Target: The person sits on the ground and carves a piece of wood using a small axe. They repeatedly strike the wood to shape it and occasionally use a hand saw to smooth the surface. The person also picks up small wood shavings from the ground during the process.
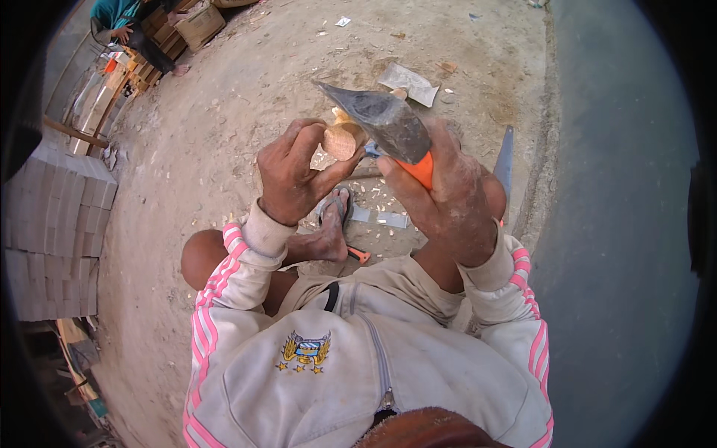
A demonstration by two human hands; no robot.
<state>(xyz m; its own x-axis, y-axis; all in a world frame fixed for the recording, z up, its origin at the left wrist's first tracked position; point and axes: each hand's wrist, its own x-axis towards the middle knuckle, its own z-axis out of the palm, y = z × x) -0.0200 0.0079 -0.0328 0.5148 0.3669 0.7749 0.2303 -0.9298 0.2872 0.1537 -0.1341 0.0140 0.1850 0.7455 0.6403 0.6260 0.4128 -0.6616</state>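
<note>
My left hand (291,172) pinches a short piece of pale wood (340,142) with a rounded end, holding it up in front of my body. Closed around an orange handle, my right hand (455,190) grips a hatchet (385,123). Its dark grey, wedge-shaped head lies just over the wood and hides part of it. Whether the blade touches the wood cannot be made out. Something small and blue shows between the right fingers and the wood. Pale wood chips (373,196) are scattered on the ground beneath both hands.
A handsaw blade (506,160) stands out beyond my right knee. Near my sandalled foot (334,216) lie a grey strip (381,217) and an orange-handled tool (359,255). A grey sheet (409,83) lies ahead. Grey blocks (56,231) are stacked left; a person (134,33) sits far left.
</note>
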